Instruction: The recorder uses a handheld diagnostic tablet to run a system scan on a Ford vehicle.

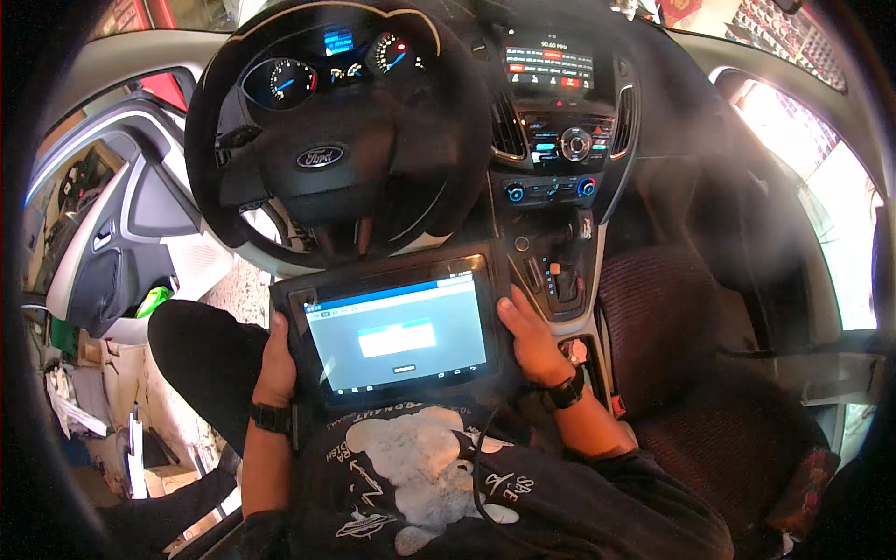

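Head view | left hand point(274, 366) and right hand point(539, 341) grip tablet point(401, 297) by opposite sides | step: likely reading pop-up point(397, 339) | any tap calls for freeing one hand

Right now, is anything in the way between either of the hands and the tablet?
Nothing visible: the left hand grips the left side of the tablet, the right hand its right side. The steering wheel is beyond its top edge, not between hands and tablet.
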Tool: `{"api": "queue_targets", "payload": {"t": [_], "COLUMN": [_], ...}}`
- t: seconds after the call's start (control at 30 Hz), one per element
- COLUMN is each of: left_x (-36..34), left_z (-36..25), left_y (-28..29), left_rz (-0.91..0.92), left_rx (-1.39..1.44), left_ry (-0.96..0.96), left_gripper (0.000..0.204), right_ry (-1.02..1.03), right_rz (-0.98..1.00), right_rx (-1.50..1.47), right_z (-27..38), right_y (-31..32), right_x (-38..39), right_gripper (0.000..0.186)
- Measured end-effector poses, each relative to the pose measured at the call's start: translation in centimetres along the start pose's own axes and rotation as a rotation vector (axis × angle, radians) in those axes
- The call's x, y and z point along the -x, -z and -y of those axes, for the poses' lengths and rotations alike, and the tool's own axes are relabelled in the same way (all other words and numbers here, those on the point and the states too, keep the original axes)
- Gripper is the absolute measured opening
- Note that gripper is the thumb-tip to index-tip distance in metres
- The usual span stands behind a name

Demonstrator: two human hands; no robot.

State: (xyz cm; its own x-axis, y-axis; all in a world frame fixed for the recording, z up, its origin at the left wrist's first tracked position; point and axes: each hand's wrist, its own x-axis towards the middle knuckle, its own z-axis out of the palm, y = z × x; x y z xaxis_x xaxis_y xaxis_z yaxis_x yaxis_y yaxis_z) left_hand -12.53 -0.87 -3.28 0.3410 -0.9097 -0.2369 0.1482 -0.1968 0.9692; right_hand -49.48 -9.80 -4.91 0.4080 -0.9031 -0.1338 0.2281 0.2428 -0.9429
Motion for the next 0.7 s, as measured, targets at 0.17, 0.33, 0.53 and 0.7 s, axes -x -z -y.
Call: {"api": "queue_targets", "payload": {"t": [0.17,0.33,0.53,0.7], "left_x": [-0.1,-0.8,-0.6,0.2], "left_z": [0.1,1.5,1.0,-0.2], "left_y": [0.0,1.4,1.1,-0.3], "left_rz": [0.099,0.082,0.056,0.024], "left_rx": [0.101,0.042,-0.014,0.059], "left_ry": [0.02,0.011,0.022,0.063], "left_gripper": [0.06,0.063,0.066,0.064], "right_ry": [0.065,0.027,0.024,0.024], "right_rz": [0.022,0.0,0.001,0.019], "right_rx": [0.012,0.028,0.038,0.004], "right_z": [-0.7,-0.8,-0.8,-0.8], "right_y": [0.3,0.3,0.3,0.4], "right_x": [-0.2,-0.1,-0.2,-0.2], "right_gripper": [0.059,0.062,0.063,0.063]}}
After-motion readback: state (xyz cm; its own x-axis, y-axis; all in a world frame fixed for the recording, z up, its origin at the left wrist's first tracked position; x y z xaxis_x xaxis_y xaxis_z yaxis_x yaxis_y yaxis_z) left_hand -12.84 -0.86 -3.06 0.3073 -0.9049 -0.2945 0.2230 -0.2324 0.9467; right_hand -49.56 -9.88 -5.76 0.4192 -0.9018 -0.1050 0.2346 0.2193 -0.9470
